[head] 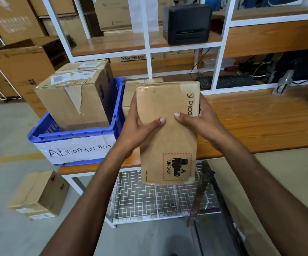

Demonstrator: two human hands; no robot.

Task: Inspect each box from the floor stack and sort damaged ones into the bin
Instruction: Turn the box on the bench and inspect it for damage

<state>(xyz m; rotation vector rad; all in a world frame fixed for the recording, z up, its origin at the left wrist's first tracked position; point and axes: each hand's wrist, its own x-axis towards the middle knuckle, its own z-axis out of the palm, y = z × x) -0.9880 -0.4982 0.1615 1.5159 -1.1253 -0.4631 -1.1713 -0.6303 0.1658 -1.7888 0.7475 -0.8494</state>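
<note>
A warehouse sorting station: big cardboard cartons point(14, 21) stacked at upper left, another carton point(137, 57) printed "WASHING MACHINE" behind the white shelving point(149, 47), a label printer point(187, 24) at top centre, a blue crate point(75, 134) hand-labelled "Abnormal Bin" at the wooden worktop's point(260, 126) left end, and a concrete floor point(5, 130) with a yellow line point(20, 157)

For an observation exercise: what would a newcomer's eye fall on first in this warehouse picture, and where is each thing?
First, the box at centre, gripped by the left hand and right hand, with a red-bordered UN 3481 label near its lower end. Left of it, a blue bin marked "Abnormal Bin" sits on the bench end and holds a torn box. Another box, the floor box, lies lower left.
</note>
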